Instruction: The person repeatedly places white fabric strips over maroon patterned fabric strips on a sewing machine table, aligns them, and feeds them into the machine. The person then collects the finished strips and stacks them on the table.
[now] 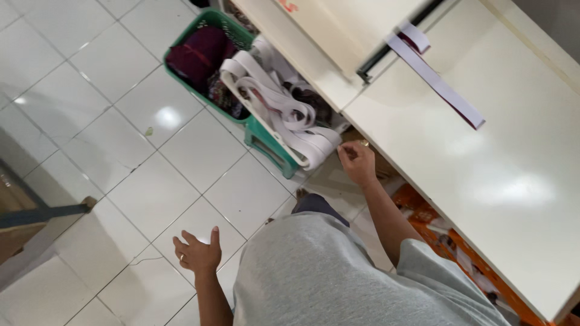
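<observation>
My right hand (356,162) reaches down beside the edge of the cream table (513,151), its fingers pinched on the end of a white fabric strip (314,145) that spills from the green basket (266,142). My left hand (198,253) hangs free over the white tiled floor (121,90), fingers spread, holding nothing. A bundle of white strips (266,96) lies draped over the basket rim. I wear a grey shirt.
A second green basket (205,27) holds dark maroon cloth (199,54). One white strip with a dark edge (435,78) lies on the table. Orange printed packaging (447,241) sits under the table. A dark-framed piece of furniture (36,214) stands at left.
</observation>
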